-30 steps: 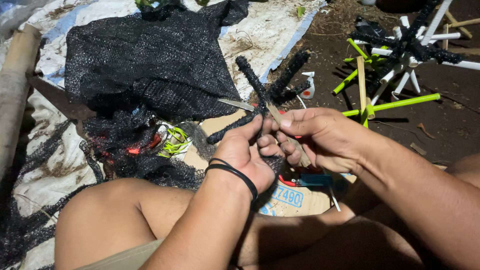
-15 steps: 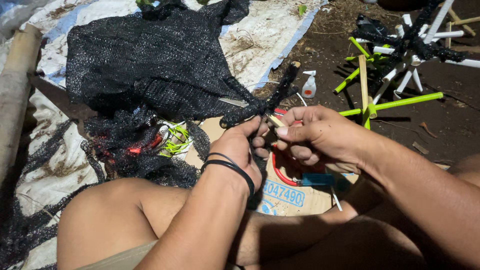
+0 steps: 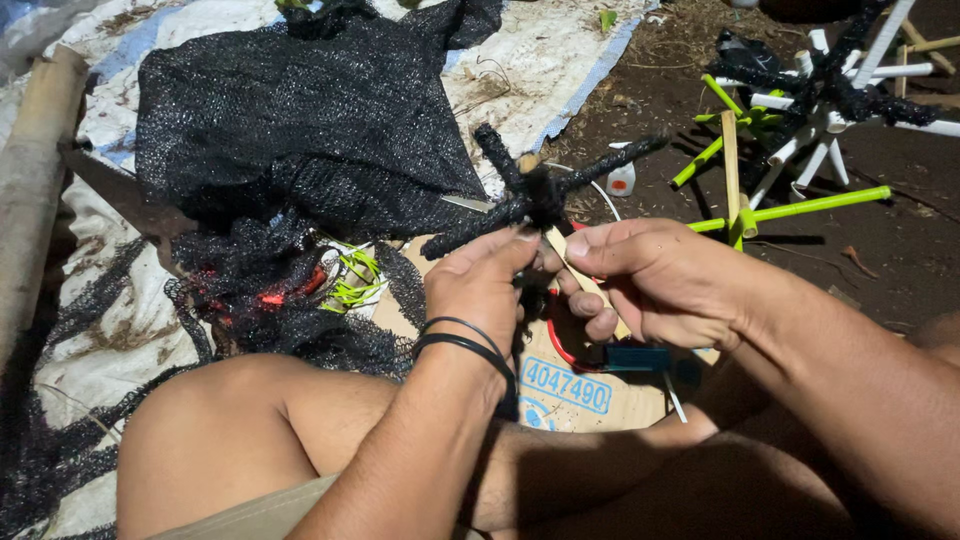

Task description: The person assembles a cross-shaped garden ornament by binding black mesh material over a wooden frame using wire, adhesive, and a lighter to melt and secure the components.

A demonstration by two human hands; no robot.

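I pinch the net-wrapped stick cross (image 3: 540, 195) at its hub with my left hand (image 3: 478, 290) and steady its bare stick with my right hand (image 3: 655, 280), held over the cardboard sheet (image 3: 560, 385) near the black netting (image 3: 300, 130).

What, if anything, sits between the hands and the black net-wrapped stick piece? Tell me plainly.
Nothing visible does. The left hand and the right hand both already grip the black net-wrapped stick piece at its middle, fingers directly on it. The heap of black netting lies behind it, on the white sheet, not between.
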